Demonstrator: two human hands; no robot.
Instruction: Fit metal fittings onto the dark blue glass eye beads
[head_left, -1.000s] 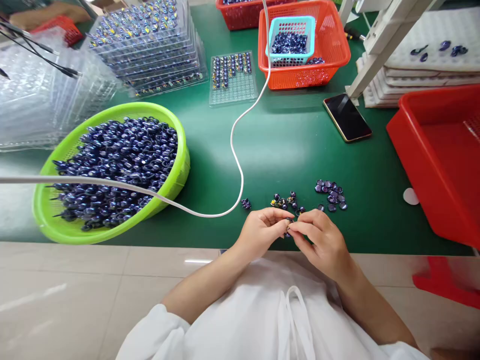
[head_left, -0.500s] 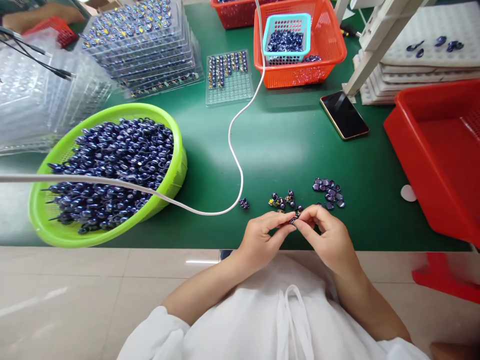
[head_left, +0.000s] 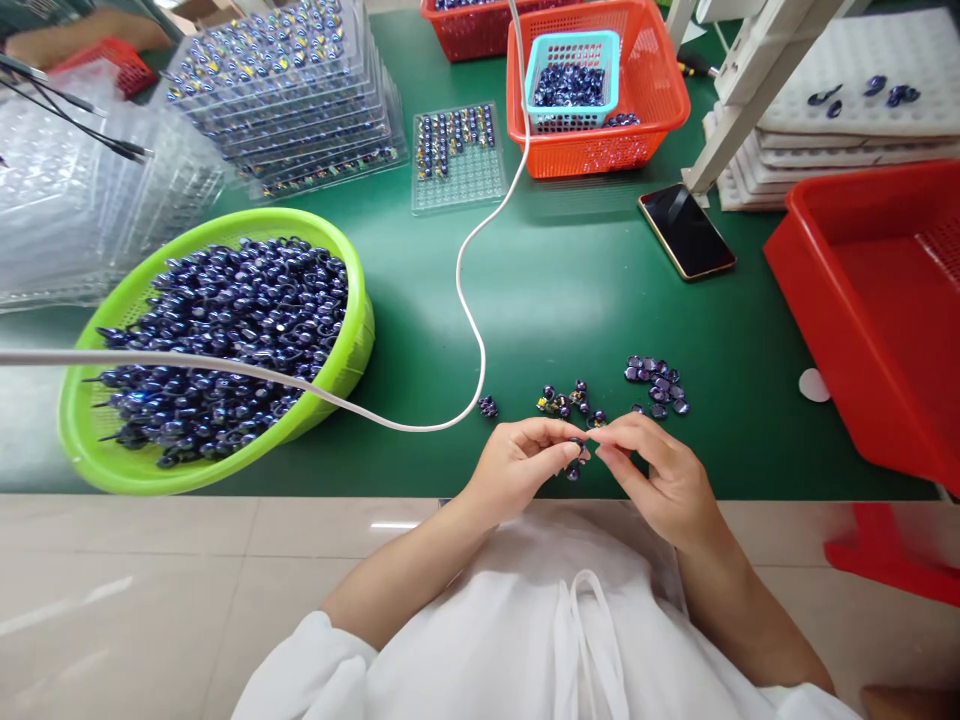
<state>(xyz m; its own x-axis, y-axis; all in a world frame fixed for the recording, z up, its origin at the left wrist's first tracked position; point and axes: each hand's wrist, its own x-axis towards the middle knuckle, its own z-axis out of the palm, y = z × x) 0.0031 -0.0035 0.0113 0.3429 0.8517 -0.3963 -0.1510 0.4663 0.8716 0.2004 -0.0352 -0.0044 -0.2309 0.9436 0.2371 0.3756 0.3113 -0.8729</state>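
Observation:
My left hand pinches a small glossy dark-blue part between thumb and index finger, and part of it hangs below the thumb. My right hand meets it from the other side, its fingertips close together at the left fingertips. Whatever the right fingers grip is too small to make out. Just beyond the hands lie several dark-blue parts with yellow bits. To their right is a group of flat dark-blue oval pieces, and to their left a small dark cluster.
A green basket heaped with glossy dark-blue parts stands at left, crossed by a white cable. Behind are stacked clear trays, a part-filled tray and an orange basket. A phone and red bin are at right.
The dark-blue part now shows below my left thumb, where it was mostly hidden between both hands' fingertips. My right hand has shifted slightly right and its fingers have straightened.

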